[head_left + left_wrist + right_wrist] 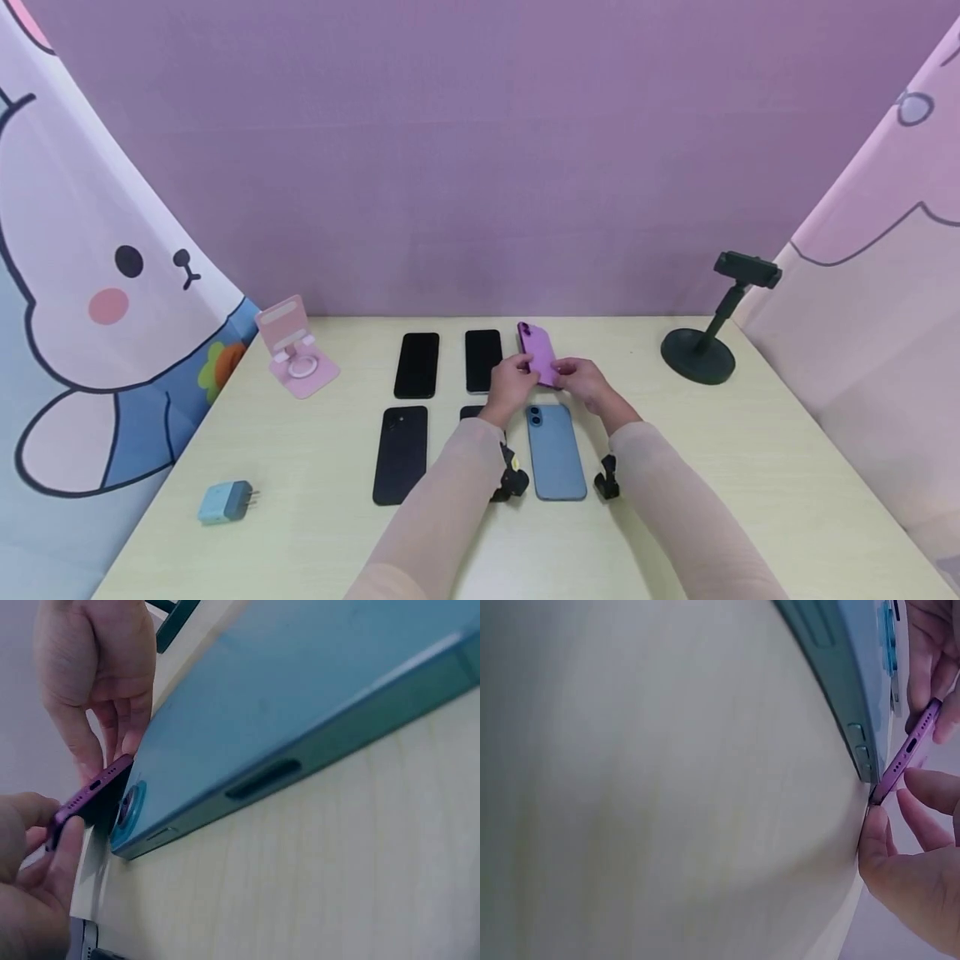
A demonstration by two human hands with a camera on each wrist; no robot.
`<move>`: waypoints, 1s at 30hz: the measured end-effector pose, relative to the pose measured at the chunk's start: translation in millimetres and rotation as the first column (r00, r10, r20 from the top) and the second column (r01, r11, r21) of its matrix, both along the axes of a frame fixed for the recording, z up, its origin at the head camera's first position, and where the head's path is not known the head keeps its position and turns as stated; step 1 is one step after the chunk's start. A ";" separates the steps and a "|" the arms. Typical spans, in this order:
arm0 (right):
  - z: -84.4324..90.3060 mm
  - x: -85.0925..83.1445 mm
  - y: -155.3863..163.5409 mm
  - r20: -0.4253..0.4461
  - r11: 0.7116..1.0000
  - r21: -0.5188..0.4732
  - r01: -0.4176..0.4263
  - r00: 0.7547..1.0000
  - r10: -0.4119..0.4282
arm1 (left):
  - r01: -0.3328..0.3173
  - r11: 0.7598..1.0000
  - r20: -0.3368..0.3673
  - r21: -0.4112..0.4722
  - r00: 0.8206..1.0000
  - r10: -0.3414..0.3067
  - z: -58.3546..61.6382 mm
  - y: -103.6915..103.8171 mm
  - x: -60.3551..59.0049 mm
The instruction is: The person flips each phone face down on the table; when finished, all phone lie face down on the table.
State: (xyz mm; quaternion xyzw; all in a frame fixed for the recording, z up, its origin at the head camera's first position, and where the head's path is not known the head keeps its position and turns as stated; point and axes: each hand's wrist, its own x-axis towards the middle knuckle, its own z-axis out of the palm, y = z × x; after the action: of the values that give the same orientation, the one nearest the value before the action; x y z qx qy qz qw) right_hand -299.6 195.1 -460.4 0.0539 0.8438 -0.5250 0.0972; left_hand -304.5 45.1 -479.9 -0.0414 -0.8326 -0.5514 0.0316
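Note:
Both hands hold a purple phone (pixel 537 348) back side up, tilted above the table at the back row's right end. My left hand (pixel 523 372) pinches its lower left edge and my right hand (pixel 567 375) pinches its lower right edge. In the left wrist view the purple phone's bottom edge (pixel 90 796) lies between the left hand's fingers (pixel 64 859) and the right hand (pixel 101 742). The right wrist view shows the purple phone (pixel 909 754) between thumb and fingers of the right hand (pixel 889 806). A blue phone (pixel 556 452) lies flat just below the hands.
Two black phones (pixel 417 364) (pixel 482 359) lie in the back row, another black phone (pixel 401 454) in front, and one more (pixel 472 412) mostly hidden under my left arm. A pink phone stand (pixel 294 350), a black stand (pixel 711 333) and a blue charger (pixel 225 502) stand around them.

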 end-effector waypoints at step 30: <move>-0.4 -1.2 4.4 0.026 0.997 0.078 0.020 0.999 -0.022 | 0.022 0.962 0.063 -0.273 0.998 -0.005 3.7 2.7 5.0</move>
State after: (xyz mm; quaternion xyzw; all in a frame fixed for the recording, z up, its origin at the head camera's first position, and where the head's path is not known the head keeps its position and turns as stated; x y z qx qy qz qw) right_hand -300.8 199.5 -460.9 0.0737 0.8616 -0.4921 0.1007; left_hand -299.5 47.8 -476.2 -0.0339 -0.9012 -0.4321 -0.0040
